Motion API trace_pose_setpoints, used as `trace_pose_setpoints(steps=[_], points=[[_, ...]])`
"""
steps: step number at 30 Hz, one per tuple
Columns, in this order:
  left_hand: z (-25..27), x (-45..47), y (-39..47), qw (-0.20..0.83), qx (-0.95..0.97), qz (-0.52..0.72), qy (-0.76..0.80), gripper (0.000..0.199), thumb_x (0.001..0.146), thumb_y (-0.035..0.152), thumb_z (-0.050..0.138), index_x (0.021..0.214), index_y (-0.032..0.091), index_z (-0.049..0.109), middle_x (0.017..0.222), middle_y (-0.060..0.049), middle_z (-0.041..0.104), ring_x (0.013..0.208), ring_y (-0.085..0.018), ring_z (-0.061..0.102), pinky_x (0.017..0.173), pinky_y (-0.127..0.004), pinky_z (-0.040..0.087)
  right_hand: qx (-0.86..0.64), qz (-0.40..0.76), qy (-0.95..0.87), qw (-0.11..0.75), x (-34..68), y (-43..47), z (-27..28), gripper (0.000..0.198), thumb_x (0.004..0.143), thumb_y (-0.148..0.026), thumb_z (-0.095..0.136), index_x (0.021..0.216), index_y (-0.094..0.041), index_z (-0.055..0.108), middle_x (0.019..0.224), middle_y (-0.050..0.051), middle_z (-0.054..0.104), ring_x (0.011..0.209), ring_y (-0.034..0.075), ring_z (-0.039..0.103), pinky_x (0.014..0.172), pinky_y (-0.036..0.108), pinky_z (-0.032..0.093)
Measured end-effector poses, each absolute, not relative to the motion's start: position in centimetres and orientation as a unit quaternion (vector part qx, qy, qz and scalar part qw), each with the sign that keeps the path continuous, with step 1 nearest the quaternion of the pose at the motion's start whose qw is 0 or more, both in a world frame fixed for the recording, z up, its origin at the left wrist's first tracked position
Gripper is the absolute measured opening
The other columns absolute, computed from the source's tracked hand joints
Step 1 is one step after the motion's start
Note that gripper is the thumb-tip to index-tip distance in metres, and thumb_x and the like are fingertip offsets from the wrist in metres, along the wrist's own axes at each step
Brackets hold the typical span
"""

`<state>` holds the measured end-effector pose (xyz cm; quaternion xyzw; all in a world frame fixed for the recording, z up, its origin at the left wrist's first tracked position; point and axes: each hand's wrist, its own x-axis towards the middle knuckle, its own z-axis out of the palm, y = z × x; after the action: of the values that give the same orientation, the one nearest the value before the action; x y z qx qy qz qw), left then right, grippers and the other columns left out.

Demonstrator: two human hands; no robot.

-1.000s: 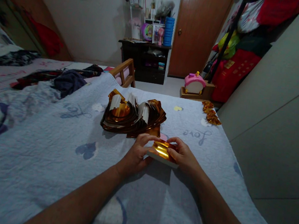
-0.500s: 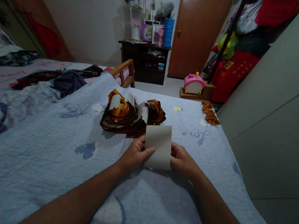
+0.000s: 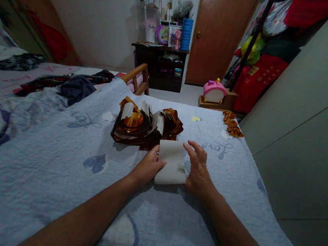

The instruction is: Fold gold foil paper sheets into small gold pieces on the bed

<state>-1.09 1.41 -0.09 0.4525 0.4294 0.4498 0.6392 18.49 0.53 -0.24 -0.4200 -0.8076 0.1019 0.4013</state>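
A pale grey-white paper sheet (image 3: 171, 161), bent over along its lower edge, is held above the bed in front of me. My left hand (image 3: 147, 166) grips its left side, thumb on top and fingers behind. My right hand (image 3: 197, 169) is at the sheet's right edge, fingers raised and apart, with a fingertip by the upper right corner; its thumb is mostly hidden. Just beyond the sheet lies a curled pile of shiny gold-brown foil sheets (image 3: 132, 129) with white backs. Several crumpled-looking gold foil pieces (image 3: 233, 125) lie at the bed's far right corner.
The light blue patterned bedspread (image 3: 62, 174) spreads under everything. Dark clothes (image 3: 77, 91) lie on the left. A pale cabinet (image 3: 309, 131) borders the right side. Beyond the bed are a wooden chair (image 3: 138, 78), a pink-and-white toy (image 3: 214, 91) and a dark stand (image 3: 156, 69).
My right hand has loosened from the sheet's right side and lifted its fingers toward the upper corner. The sheet's right edge has shifted slightly; my left hand keeps its hold.
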Motion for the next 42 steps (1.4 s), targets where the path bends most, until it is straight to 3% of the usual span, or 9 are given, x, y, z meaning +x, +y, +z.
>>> trace_pose_setpoints(steps=[3, 5, 11, 16, 21, 26, 35, 42], points=[[-0.2, -1.0, 1.5, 0.645, 0.454, 0.45, 0.419, 0.057, 0.073, 0.019, 0.066, 0.128, 0.017, 0.049, 0.105, -0.008, 0.072, 0.086, -0.02, 0.07, 0.075, -0.029, 0.054, -0.359, 0.156, -0.855, 0.342, 18.4, 0.1, 0.4, 0.055, 0.075, -0.013, 0.067, 0.128, -0.026, 0.062, 0.139, 0.013, 0.055, 0.131, 0.033, 0.048, 0.11, 0.056, 0.038], [-0.4, -0.9, 1.4, 0.641, 0.469, 0.437, 0.422, 0.055, 0.075, 0.021, 0.065, 0.127, 0.018, 0.048, 0.102, -0.007, 0.072, 0.082, -0.019, 0.069, 0.073, -0.029, 0.054, -0.325, 0.234, -0.861, 0.314, 18.3, 0.0, 0.6, 0.04, 0.077, -0.009, 0.061, 0.112, -0.026, 0.07, 0.129, 0.01, 0.064, 0.122, 0.028, 0.058, 0.104, 0.048, 0.046], [-0.5, -1.6, 1.2, 0.476, 0.644, 0.378, 0.466, 0.028, 0.086, 0.027, 0.059, 0.112, 0.018, 0.06, 0.105, -0.005, 0.07, 0.095, -0.021, 0.066, 0.082, -0.03, 0.05, -0.328, 0.371, -0.822, 0.28, 18.8, 0.1, 1.1, 0.037, 0.08, -0.007, 0.051, 0.098, -0.027, 0.076, 0.095, 0.001, 0.077, 0.089, 0.018, 0.07, 0.084, 0.031, 0.052], [-0.2, -1.9, 0.8, 0.368, 0.695, 0.345, 0.513, 0.046, 0.083, 0.02, 0.059, 0.129, 0.022, 0.055, 0.095, -0.002, 0.066, 0.076, -0.016, 0.061, 0.071, -0.026, 0.046, -0.356, 0.425, -0.793, 0.254, 19.2, 0.2, 1.5, 0.026, 0.085, -0.015, 0.052, 0.087, -0.021, 0.077, 0.071, -0.001, 0.071, 0.063, 0.014, 0.061, 0.061, 0.023, 0.044], [-0.4, -1.7, 0.7, 0.408, 0.71, 0.323, 0.474, 0.048, 0.083, 0.017, 0.059, 0.13, 0.021, 0.054, 0.087, 0.0, 0.067, 0.072, -0.015, 0.061, 0.068, -0.025, 0.044, -0.357, 0.471, -0.762, 0.266, 18.6, 0.2, 1.3, 0.02, 0.085, -0.02, 0.055, 0.087, -0.022, 0.074, 0.074, -0.001, 0.069, 0.066, 0.014, 0.059, 0.062, 0.024, 0.043], [-0.4, -1.8, 0.9, 0.422, 0.713, 0.323, 0.457, 0.051, 0.075, 0.01, 0.061, 0.125, 0.019, 0.059, 0.085, -0.001, 0.069, 0.075, -0.017, 0.064, 0.068, -0.025, 0.045, -0.46, 0.437, -0.727, 0.262, 18.3, 0.4, 0.5, 0.007, 0.079, -0.018, 0.061, 0.083, -0.019, 0.066, 0.073, 0.0, 0.065, 0.064, 0.014, 0.056, 0.06, 0.024, 0.04], [-0.6, -1.9, 1.3, 0.349, 0.714, 0.358, 0.49, 0.029, 0.094, 0.016, 0.043, 0.108, 0.02, 0.068, 0.1, -0.005, 0.072, 0.094, -0.02, 0.066, 0.087, -0.032, 0.049, -0.545, 0.326, -0.734, 0.239, 17.4, 0.5, -0.3, 0.017, 0.075, -0.014, 0.067, 0.088, -0.02, 0.06, 0.071, -0.002, 0.063, 0.064, 0.014, 0.055, 0.062, 0.025, 0.036], [-0.2, -1.8, 0.7, 0.203, 0.827, 0.281, 0.443, 0.007, 0.086, 0.015, 0.059, 0.09, 0.018, 0.065, 0.097, -0.007, 0.067, 0.097, -0.024, 0.056, 0.088, -0.038, 0.045, -0.574, 0.258, -0.745, 0.222, 17.0, 0.4, -0.9, 0.026, 0.08, -0.018, 0.067, 0.104, -0.019, 0.059, 0.078, 0.002, 0.069, 0.067, 0.017, 0.059, 0.063, 0.026, 0.036]])
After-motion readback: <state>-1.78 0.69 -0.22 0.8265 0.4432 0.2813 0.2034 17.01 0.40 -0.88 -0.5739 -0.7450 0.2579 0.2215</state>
